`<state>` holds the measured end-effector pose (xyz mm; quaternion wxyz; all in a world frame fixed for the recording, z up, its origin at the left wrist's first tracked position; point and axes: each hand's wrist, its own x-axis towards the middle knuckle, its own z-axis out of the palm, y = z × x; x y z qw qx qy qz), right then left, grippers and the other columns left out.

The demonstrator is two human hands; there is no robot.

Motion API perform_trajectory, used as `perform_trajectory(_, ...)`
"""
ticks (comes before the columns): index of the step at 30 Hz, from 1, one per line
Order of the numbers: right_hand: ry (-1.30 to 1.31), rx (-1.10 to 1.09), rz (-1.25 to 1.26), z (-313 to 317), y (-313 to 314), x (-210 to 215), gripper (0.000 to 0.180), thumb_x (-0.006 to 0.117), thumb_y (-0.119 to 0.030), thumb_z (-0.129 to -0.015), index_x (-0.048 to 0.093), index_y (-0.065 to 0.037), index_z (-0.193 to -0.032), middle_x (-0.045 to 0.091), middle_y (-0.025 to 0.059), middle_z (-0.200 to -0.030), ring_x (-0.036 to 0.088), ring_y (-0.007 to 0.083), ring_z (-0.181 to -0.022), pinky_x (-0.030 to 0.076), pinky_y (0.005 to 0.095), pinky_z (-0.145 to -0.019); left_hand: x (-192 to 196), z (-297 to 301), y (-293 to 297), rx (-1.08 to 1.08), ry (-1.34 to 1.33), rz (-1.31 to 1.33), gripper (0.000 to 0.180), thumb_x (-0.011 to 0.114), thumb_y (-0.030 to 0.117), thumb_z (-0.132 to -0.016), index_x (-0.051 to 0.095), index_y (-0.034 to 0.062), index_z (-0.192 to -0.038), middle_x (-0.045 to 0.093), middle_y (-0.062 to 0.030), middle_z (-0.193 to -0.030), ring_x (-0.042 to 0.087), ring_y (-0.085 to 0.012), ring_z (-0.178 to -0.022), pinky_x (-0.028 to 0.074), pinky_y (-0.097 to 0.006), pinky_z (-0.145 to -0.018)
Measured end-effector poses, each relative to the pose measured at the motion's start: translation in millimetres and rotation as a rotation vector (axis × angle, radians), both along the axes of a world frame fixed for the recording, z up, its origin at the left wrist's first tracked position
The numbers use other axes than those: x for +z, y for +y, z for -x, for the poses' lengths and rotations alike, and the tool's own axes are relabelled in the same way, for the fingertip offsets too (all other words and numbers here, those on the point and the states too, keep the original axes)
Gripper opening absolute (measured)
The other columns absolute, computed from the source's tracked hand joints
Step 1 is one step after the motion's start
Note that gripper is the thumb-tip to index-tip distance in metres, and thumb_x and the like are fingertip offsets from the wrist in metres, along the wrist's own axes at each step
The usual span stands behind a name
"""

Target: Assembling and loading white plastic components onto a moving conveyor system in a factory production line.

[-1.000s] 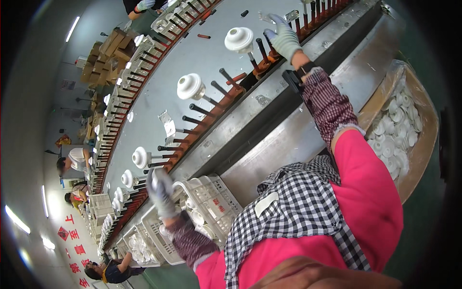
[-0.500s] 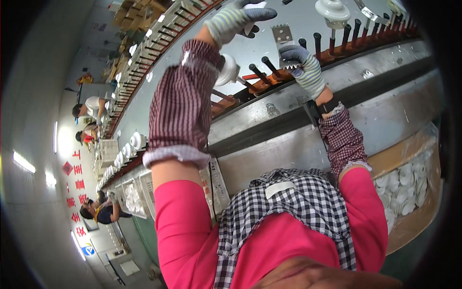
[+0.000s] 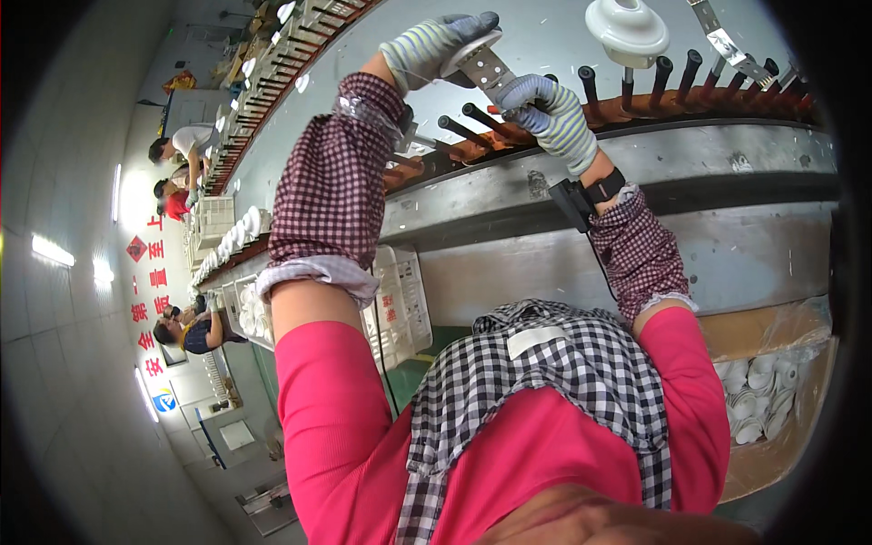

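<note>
My left hand (image 3: pixel 438 50), in a striped grey-fingered glove, is closed around a white round piece (image 3: pixel 454 69), probably ceramic, mostly hidden by the fingers and the metal. Close beside it, my right hand (image 3: pixel 552 118) in a matching glove grips a flat perforated metal bracket (image 3: pixel 485 69). The bracket's far end lies against the white piece; whether it is seated there I cannot tell. Below the hands stand black-tipped rods (image 3: pixel 489 123) in a row. To the right, a white ceramic fitting (image 3: pixel 627 33) sits upright on one rod.
A metal rail (image 3: pixel 636 159) runs along the near edge of the line. Another bracket (image 3: pixel 731 45) rests among the rods at right. A lined carton (image 3: pixel 772 463) of white pieces stands at lower right, and a white crate (image 3: pixel 400 300) at left. Co-workers (image 3: pixel 195 331) are further left.
My right hand has moved left with the bracket, bringing it up to the white piece in my left hand. My left hand has turned and shifted slightly downward.
</note>
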<state>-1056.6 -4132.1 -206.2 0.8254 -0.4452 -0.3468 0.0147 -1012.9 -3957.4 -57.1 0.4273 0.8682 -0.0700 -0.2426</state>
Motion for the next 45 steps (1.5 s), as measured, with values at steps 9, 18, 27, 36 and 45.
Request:
perform_trajectory(9,0.156,-0.016,0.325,34.1,73.3,30.4,0.023,0.069,-0.018,-0.083,0.068,0.001,-0.096,0.070,0.0085,-0.086,0.064,0.0126,-0.078,0.050,0.0263,-0.072,-17.0,82.2,23.8,0.498,-0.331,0.064,0.035,0.071,0.029,-0.080,0.068,0.0012,-0.100,0.066,-0.0076,-0.094,0.061,-0.0139,-0.085,0.049,-0.025,-0.076)
perform_trajectory(18,0.158,-0.162,0.520,52.2,134.1,-10.0,0.022,0.064,-0.008,-0.083,0.061,0.001,-0.103,0.066,0.0115,-0.100,0.062,0.0184,-0.090,0.049,0.0296,-0.078,-37.5,111.6,70.1,0.461,-0.699,-0.365,0.050,0.065,0.049,-0.074,0.068,0.0084,-0.102,0.063,-0.0210,-0.101,0.062,-0.0363,-0.093,0.050,-0.041,-0.083)
perform_trajectory(27,0.097,-0.147,0.296,144.7,215.4,3.6,0.040,0.060,-0.013,-0.090,0.050,0.001,-0.126,0.061,0.0077,-0.105,0.056,0.0087,-0.077,0.047,0.0223,-0.068,-26.3,244.4,196.9,0.639,-0.769,-0.274,0.073,0.067,0.050,-0.070,0.050,0.0068,-0.127,0.055,-0.0227,-0.120,0.053,-0.0375,-0.112,0.040,-0.041,-0.099)
perform_trajectory(36,0.448,-0.189,0.984,238.4,131.5,-88.5,0.039,0.058,-0.013,-0.090,0.051,-0.004,-0.127,0.062,0.0053,-0.109,0.052,0.0062,-0.065,0.047,0.0218,-0.058,-89.8,494.6,553.6,1.090,0.119,-0.877,0.055,0.063,0.037,-0.077,0.059,0.0010,-0.118,0.055,-0.0215,-0.124,0.055,-0.0339,-0.113,0.044,-0.040,-0.095)
perform_trajectory(45,0.143,0.036,1.165,218.2,165.4,-48.0,0.034,0.060,-0.013,-0.085,0.058,-0.006,-0.118,0.064,0.0138,-0.109,0.064,0.0243,-0.096,0.050,0.0336,-0.082,-143.5,645.1,619.3,0.905,0.464,-1.220,0.038,0.054,0.026,-0.080,0.063,0.0028,-0.108,0.059,-0.0221,-0.116,0.058,-0.0355,-0.107,0.048,-0.041,-0.089)
